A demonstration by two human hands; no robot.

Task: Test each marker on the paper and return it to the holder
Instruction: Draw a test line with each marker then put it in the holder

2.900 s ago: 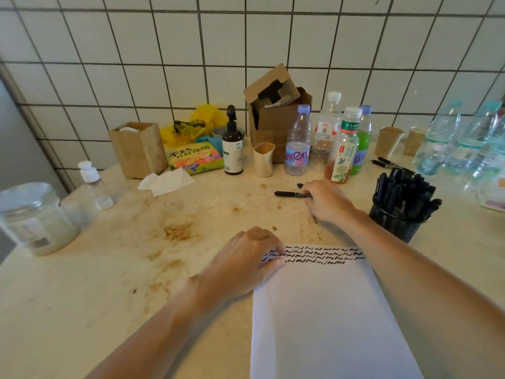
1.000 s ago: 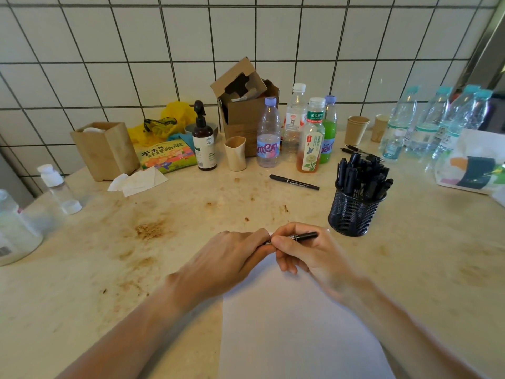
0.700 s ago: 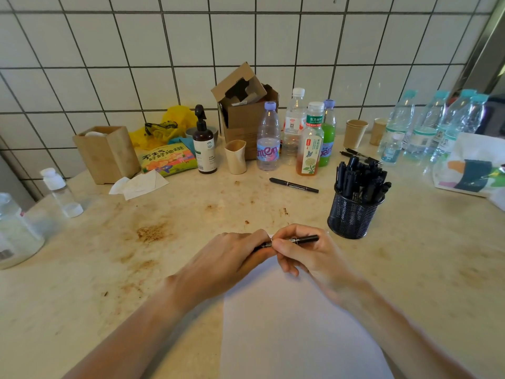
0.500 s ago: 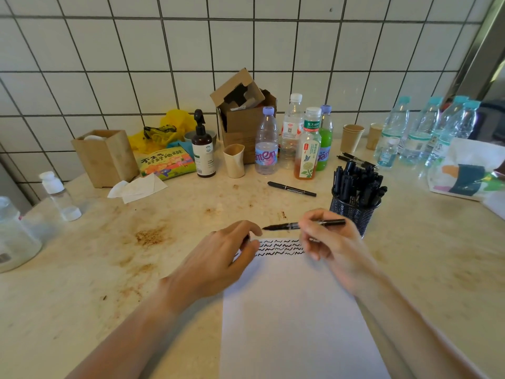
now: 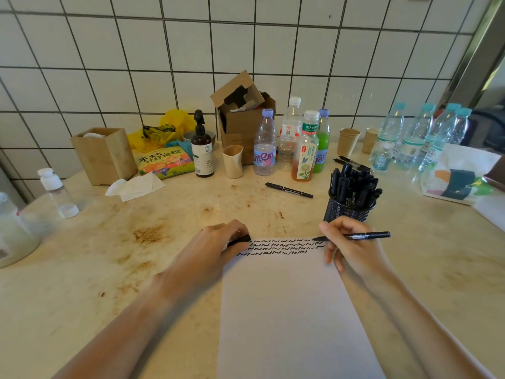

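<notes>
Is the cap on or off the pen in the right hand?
Off. The marker in the right hand shows its bare tip over the paper, and the left hand holds a black cap.

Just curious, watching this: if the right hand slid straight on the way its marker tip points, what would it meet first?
The right hand aims its marker leftward along the squiggle rows on the paper. Nothing stands between, so it would probably first meet the left hand, which holds a black cap at the paper's far corner.

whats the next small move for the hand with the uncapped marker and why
Probably lower the tip onto the white paper sheet and scribble. The right hand holds the uncapped black marker with its tip just over the far right end of the squiggle rows; the left hand pins the sheet, the black cap in its grip.
</notes>
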